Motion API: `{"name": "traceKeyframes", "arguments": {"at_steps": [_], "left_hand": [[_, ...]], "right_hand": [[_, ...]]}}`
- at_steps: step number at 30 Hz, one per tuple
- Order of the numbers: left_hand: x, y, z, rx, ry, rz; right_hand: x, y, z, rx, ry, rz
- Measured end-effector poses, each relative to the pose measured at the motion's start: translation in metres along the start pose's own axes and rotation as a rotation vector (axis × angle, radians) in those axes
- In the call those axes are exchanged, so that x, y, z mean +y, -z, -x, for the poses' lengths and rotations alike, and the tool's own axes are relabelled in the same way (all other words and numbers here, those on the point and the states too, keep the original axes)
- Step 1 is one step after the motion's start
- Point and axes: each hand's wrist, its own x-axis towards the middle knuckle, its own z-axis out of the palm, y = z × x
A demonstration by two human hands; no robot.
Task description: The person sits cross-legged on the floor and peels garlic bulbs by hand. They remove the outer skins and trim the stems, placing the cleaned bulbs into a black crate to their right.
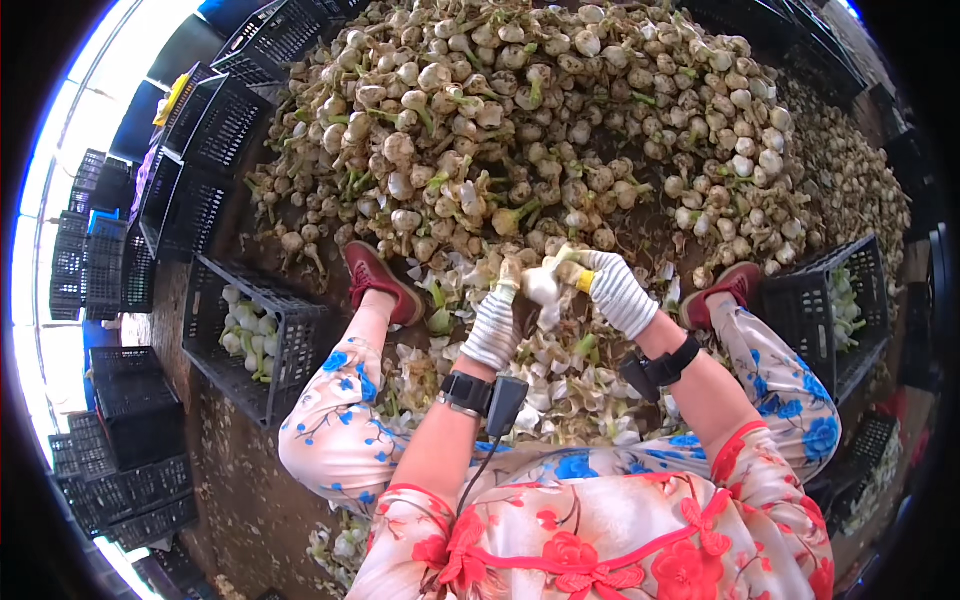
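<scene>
Both my hands wear striped knit gloves with stained fingertips. My left hand holds a white garlic bulb from its left side. From the right, my right hand grips at the bulb's stem end, with a yellow band around one finger. Whether a tool lies inside the right hand cannot be told. Loose pale garlic skins cover the ground beneath my hands, between my legs. Just beyond them rises a large heap of soiled garlic bulbs, some with green stems.
A black plastic crate with cleaner garlic bulbs stands beside my left leg. Another crate with garlic is right of my right leg. Stacked black crates line the left side. My red shoes border the heap.
</scene>
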Motion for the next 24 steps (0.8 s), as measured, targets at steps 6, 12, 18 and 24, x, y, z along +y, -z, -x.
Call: {"name": "traceKeyframes", "arguments": {"at_steps": [6, 12, 18, 24], "left_hand": [[-0.001, -0.010, 0.002, 0.079, -0.191, -0.549], [0.003, 0.005, 0.007, -0.086, -0.020, -0.181], [-0.004, 0.001, 0.001, -0.046, -0.239, -0.216], [0.008, -0.004, -0.001, 0.004, -0.353, -0.421]], "right_hand": [[-0.003, -0.006, 0.005, 0.157, 0.427, 0.568], [-0.007, -0.014, 0.010, 0.162, -0.021, -0.297], [-0.001, -0.017, 0.002, 0.231, 0.105, -0.107], [0.046, 0.051, -0.027, 0.348, 0.191, 0.583]]}}
